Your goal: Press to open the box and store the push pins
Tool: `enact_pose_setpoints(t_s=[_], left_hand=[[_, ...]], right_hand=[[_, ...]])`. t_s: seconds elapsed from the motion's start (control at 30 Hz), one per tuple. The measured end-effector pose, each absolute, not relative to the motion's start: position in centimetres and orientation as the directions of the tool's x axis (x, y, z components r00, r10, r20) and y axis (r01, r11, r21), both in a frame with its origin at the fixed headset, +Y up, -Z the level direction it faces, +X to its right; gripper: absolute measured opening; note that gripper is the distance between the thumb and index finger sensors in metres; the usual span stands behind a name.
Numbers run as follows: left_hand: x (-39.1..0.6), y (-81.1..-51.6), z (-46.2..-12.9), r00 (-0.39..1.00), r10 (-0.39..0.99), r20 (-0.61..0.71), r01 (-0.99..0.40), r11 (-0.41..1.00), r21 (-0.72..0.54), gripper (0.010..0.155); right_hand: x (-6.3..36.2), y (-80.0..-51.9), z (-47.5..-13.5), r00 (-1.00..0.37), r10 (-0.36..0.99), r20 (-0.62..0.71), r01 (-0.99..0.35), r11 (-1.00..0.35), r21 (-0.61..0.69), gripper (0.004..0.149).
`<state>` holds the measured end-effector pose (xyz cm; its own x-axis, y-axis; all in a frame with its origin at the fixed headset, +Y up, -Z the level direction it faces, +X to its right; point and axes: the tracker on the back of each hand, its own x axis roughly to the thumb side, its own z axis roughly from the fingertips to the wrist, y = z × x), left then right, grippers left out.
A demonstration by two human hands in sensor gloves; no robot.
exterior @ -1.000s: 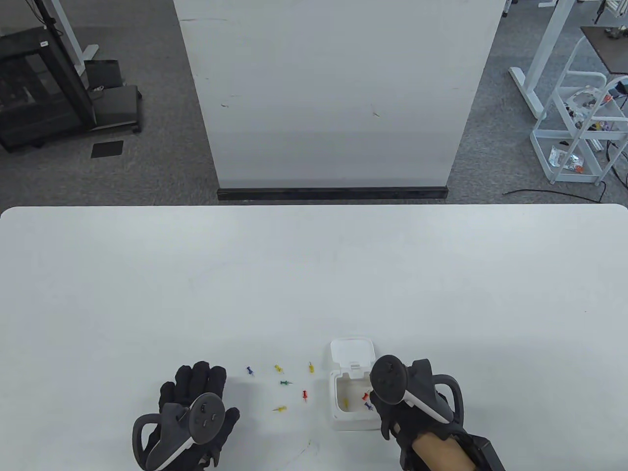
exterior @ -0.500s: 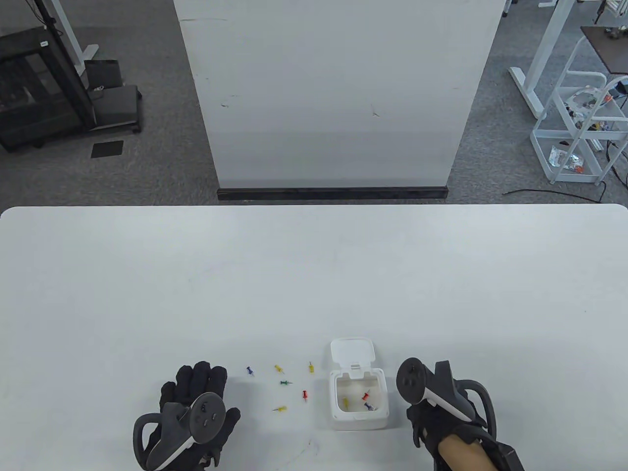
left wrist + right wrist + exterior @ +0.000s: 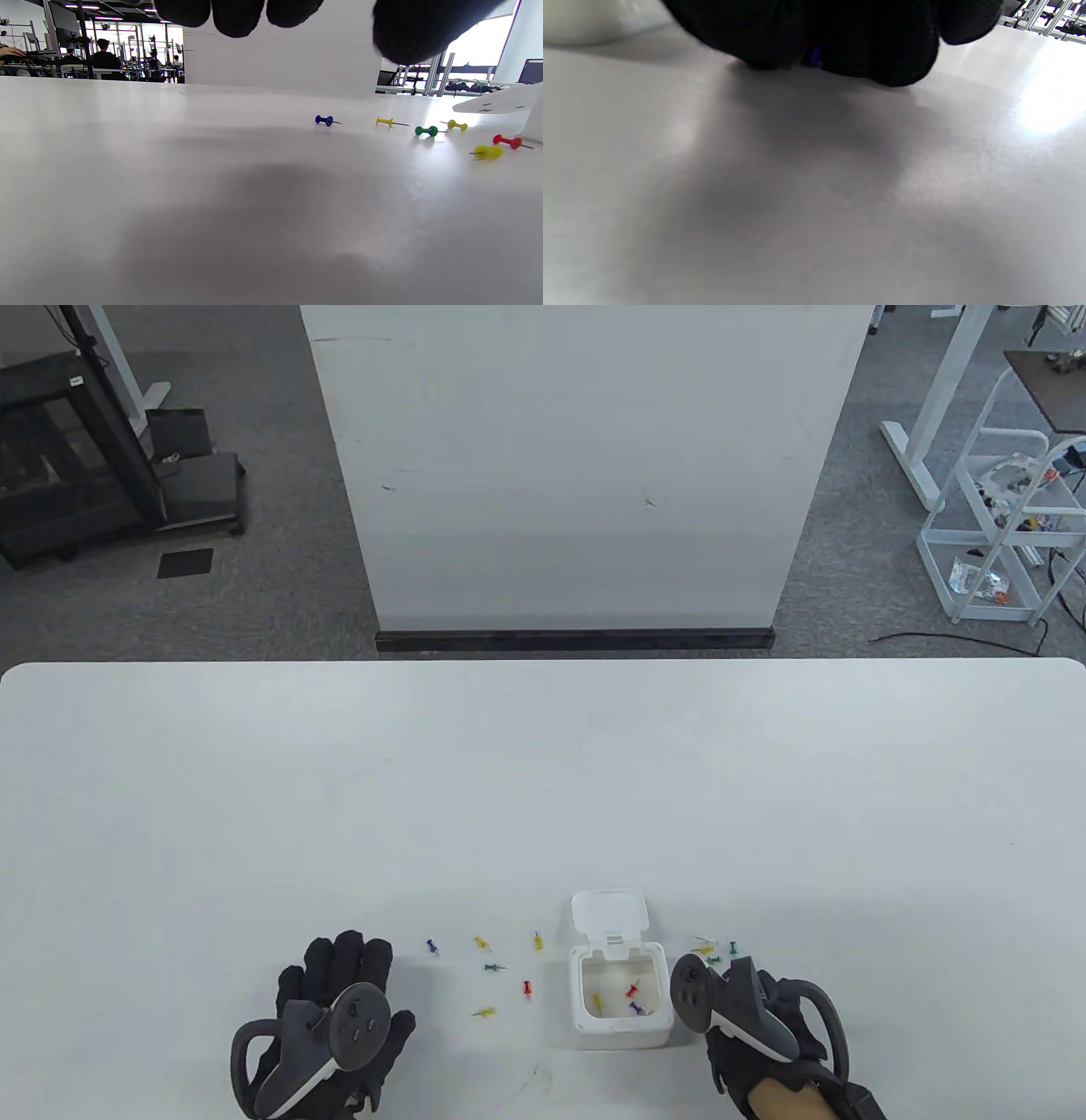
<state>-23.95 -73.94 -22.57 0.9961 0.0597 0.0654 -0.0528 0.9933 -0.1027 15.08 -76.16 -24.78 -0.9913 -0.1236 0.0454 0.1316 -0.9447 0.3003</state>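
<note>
The small white box [image 3: 624,1027] stands with its lid [image 3: 609,913] flipped back; a red, a yellow and a blue pin lie inside. Several loose push pins [image 3: 492,966] lie to its left, and a few yellow and green pins [image 3: 713,959] to its right. My left hand [image 3: 338,960] rests flat on the table left of the pins, holding nothing; its fingertips [image 3: 237,17] hang over bare table. My right hand [image 3: 747,997] is just right of the box under its tracker. Its fingertips [image 3: 882,59] are bunched against the table with a sliver of a blue pin [image 3: 817,55] between them.
The white table [image 3: 543,780] stretches far beyond the work spot near its front edge. A white partition panel [image 3: 577,475] stands behind the table. A white wire rack [image 3: 1001,526] is on the floor at the right.
My right hand left the box, swung out to the right, then came back slightly left and lower, uncovering the yellow and green pins. The left hand stayed still.
</note>
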Motion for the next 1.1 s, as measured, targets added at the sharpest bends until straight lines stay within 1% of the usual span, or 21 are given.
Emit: enact_pose_setpoints(t_s=[0.17,0.3,0.33,0.37,0.47,0.53,0.6,0.7,0.93,1.1], left_hand=[[-24.0,-73.9,-22.6,0.996,0.061,0.066,-0.054,0.994,-0.099,0.08],[-24.0,-73.9,-22.6,0.996,0.063,0.067,-0.056,0.994,-0.096,0.08],[-24.0,-73.9,-22.6,0.996,0.063,0.068,-0.057,0.994,-0.097,0.08],[-24.0,-73.9,-22.6,0.996,0.064,0.069,-0.057,0.994,-0.098,0.08],[-24.0,-73.9,-22.6,0.995,0.063,0.072,-0.056,0.993,-0.1,0.08],[-24.0,-73.9,-22.6,0.995,0.064,0.071,-0.057,0.993,-0.1,0.08],[-24.0,-73.9,-22.5,0.995,0.065,0.071,-0.057,0.993,-0.099,0.08],[-24.0,-73.9,-22.5,0.995,0.066,0.071,-0.059,0.994,-0.097,0.08],[-24.1,-73.9,-22.5,0.995,0.07,0.071,-0.063,0.993,-0.096,0.08],[-24.1,-73.9,-22.5,0.995,0.072,0.068,-0.065,0.993,-0.098,0.08]], right_hand=[[15.5,-75.9,-25.1,-0.996,-0.087,0.031,0.092,-0.945,0.314,0.041],[16.0,-75.3,-25.6,-1.0,-0.003,-0.027,-0.007,-0.941,0.337,0.041],[16.0,-74.9,-25.7,-0.998,0.031,-0.047,-0.045,-0.944,0.327,0.041],[16.0,-74.7,-25.7,-0.998,0.038,-0.048,-0.052,-0.945,0.322,0.041],[15.7,-72.7,-26.0,-0.984,0.166,-0.067,-0.179,-0.943,0.281,0.042],[15.0,-71.4,-26.0,-0.97,0.237,-0.052,-0.242,-0.934,0.261,0.042],[14.1,-70.6,-26.0,-0.966,0.258,-0.024,-0.255,-0.933,0.255,0.042],[12.3,-70.0,-25.9,-0.972,0.234,0.031,-0.219,-0.943,0.251,0.043],[9.4,-70.6,-25.8,-0.982,0.158,0.106,-0.128,-0.96,0.248,0.044],[9.3,-70.7,-25.9,-0.979,0.169,0.112,-0.137,-0.958,0.251,0.046]])
